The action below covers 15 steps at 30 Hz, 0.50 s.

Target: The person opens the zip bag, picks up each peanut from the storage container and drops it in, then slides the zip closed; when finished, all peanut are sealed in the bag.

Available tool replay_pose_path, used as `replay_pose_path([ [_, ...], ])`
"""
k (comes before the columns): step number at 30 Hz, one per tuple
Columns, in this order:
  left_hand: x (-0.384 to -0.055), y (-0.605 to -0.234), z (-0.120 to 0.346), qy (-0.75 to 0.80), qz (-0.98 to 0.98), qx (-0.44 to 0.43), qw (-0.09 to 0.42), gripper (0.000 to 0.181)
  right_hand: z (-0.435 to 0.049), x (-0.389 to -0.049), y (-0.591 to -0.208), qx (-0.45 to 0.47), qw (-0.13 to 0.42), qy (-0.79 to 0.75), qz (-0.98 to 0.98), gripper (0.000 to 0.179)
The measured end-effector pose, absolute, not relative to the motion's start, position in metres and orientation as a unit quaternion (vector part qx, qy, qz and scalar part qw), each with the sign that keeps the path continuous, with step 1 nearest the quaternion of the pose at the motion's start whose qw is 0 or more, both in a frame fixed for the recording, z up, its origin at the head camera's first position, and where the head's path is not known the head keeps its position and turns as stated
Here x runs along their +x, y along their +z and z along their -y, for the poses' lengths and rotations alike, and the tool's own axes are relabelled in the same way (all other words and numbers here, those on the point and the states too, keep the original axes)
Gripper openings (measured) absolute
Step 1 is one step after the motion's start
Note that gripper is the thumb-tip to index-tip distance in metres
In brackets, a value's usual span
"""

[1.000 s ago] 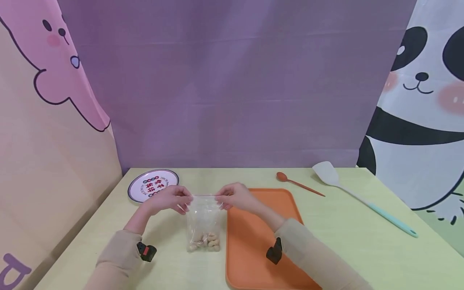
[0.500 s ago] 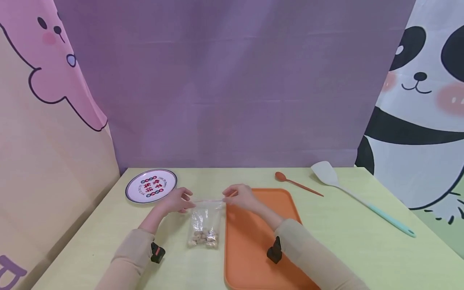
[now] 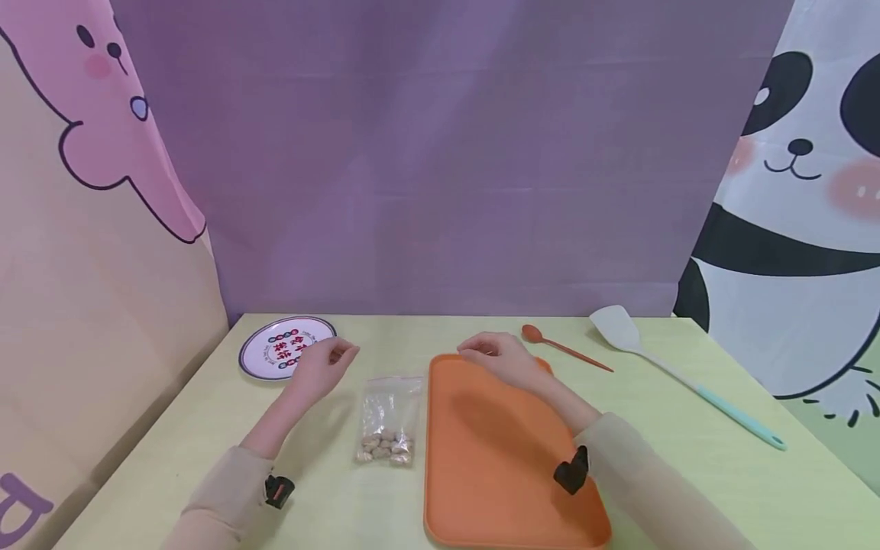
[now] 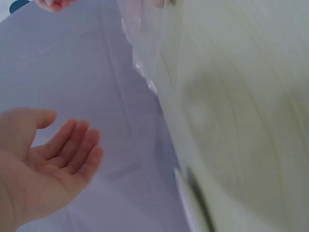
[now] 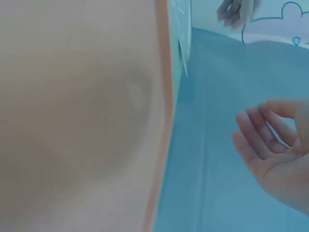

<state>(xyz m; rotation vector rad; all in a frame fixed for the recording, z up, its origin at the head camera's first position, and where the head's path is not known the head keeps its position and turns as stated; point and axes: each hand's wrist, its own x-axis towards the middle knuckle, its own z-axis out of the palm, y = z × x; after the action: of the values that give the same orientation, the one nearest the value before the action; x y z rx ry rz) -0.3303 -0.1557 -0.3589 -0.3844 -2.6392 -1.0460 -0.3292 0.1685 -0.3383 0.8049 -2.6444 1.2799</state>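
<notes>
A clear zip bag lies on the table with several pale, nut-like pieces gathered at its near end. My left hand is raised to the left of the bag, overlapping the plate's edge in the head view. Its fingers are loosely bent with nothing between them in the left wrist view. My right hand hovers over the far end of the orange tray. In the right wrist view its relaxed fingers hold nothing. Both hands are apart from the bag.
A white plate with red lettering sits at the back left. Behind the tray, to the right, lies a brown spoon. A white spatula with a mint handle lies farther right. A purple cloth hangs behind the table.
Both hands have let go of the zip bag's top edge and drawn apart, the left to the left, the right over the tray. The bag has come down flat on the table.
</notes>
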Motion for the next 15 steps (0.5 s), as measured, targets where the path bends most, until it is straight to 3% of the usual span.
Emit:
replay_pose_path([
  [7, -0.313, -0.351, 0.187, -0.284, 0.912, -0.216, 0.203, 0.043, -0.22, -0.321, -0.327, 0.338, 0.218, 0.263, 0.877, 0.016],
  [13, -0.31, -0.353, 0.208, -0.193, 0.925, -0.249, 0.214, 0.058, -0.271, -0.311, -0.326, 0.373, 0.303, 0.144, 0.865, 0.033],
  [15, -0.31, -0.354, 0.211, -0.16, 0.931, -0.256, 0.205, 0.064, -0.287, -0.307, -0.33, 0.361, 0.305, 0.117, 0.873, 0.044],
])
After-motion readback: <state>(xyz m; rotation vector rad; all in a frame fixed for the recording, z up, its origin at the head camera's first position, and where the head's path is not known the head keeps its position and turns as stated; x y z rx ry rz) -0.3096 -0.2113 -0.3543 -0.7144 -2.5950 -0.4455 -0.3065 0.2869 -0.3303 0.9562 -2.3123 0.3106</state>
